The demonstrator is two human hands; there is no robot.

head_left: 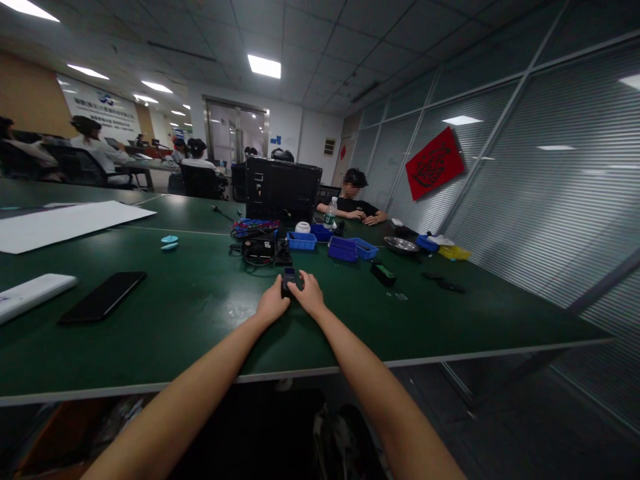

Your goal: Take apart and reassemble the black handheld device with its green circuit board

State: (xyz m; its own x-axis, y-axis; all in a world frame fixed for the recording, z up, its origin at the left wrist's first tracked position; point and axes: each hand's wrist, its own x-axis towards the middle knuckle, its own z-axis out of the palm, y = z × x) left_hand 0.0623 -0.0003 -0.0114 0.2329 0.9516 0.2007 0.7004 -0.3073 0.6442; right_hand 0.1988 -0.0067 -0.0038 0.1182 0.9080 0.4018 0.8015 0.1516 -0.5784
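A small dark device with a little screen (289,273) is held upright just above or on the green table, between my two hands. My left hand (273,302) grips its left side, fingers mostly hidden behind it. On the other side, my right hand (310,295) is curled around the device, with the thumb on its front near the lower right. Just beyond lie a black box-shaped unit with cables (259,249) and a blue tray (301,241). To the right of my hands rests a black box with a green top (383,273).
The green table (200,347) carries a black phone (103,297), a white bar-shaped item (35,297), a light-blue case (169,243), a metal bowl (401,245) and a water bottle (331,212). A monitor (283,190) stands behind. Across the table sits a person (353,203).
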